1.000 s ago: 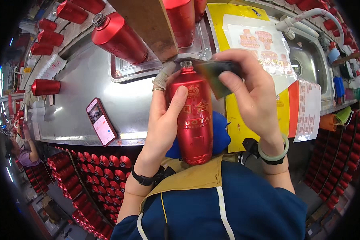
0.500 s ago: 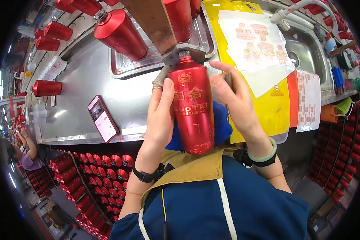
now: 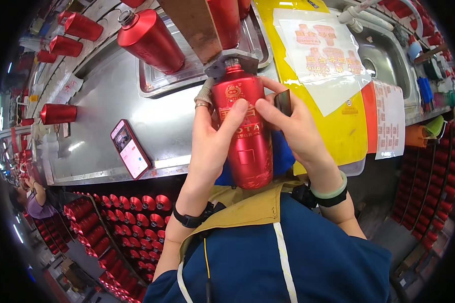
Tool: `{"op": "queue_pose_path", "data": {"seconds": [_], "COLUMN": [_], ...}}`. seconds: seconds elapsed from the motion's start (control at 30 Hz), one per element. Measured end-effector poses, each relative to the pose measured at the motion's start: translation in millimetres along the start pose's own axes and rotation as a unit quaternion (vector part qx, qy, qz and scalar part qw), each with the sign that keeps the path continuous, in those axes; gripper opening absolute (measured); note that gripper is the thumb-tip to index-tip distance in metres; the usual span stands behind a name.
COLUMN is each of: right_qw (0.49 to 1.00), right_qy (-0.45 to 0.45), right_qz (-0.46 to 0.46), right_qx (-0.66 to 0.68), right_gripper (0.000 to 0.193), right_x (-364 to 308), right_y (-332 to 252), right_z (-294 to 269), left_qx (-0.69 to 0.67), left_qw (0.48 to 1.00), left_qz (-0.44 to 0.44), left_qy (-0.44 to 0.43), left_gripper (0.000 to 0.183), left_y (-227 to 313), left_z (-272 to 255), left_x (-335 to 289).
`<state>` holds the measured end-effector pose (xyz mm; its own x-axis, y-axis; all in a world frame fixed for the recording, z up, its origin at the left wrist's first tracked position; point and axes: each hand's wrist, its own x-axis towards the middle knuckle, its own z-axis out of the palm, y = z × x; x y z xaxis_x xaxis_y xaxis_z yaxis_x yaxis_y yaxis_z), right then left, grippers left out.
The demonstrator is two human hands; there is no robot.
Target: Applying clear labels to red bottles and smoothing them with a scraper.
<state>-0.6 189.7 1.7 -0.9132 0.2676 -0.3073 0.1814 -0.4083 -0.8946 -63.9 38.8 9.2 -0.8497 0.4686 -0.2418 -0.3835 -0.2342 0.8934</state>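
Observation:
A glossy red bottle with gold lettering and an emblem slants toward me, its bare neck at a notched metal bracket. Around its left side wraps my left hand, thumb pressed on the printed front; a pale cover sits on one finger. My right hand grips the other side, its thumb also on the lettering. Tucked between the right hand's fingers is a small dark flat piece, its kind unclear. The fingers behind the bottle are hidden. Blue cloth lies under the bottle.
Another red bottle stands by a metal tray. A phone lies on the steel counter. Transfer sheets rest on a yellow board, beside a sink. Racked red bottles fill the space below; a person is far left.
Both thumbs have come onto the bottle's front, and my right hand has closed in from beside it. The bottle has shifted slightly upward in view.

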Motion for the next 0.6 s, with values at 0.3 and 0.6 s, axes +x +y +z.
{"op": "queue_pose_path", "data": {"seconds": [0.3,0.6], "right_qw": [0.998,0.999], "right_qy": [-0.001,0.019], "right_qz": [0.048,0.028], "right_qx": [0.040,0.012], "right_gripper": [0.050,0.050], "right_x": [-13.8,-18.2], "right_y": [11.6,13.3], "right_z": [-7.6,-4.9], "left_qx": [0.080,0.110], "left_qw": [0.996,0.993], "left_qz": [0.031,0.037], "left_qy": [0.009,-0.031], "left_gripper": [0.070,0.071], "left_y": [0.7,7.0], "left_z": [8.1,12.6], "left_x": [4.5,-8.4]}}
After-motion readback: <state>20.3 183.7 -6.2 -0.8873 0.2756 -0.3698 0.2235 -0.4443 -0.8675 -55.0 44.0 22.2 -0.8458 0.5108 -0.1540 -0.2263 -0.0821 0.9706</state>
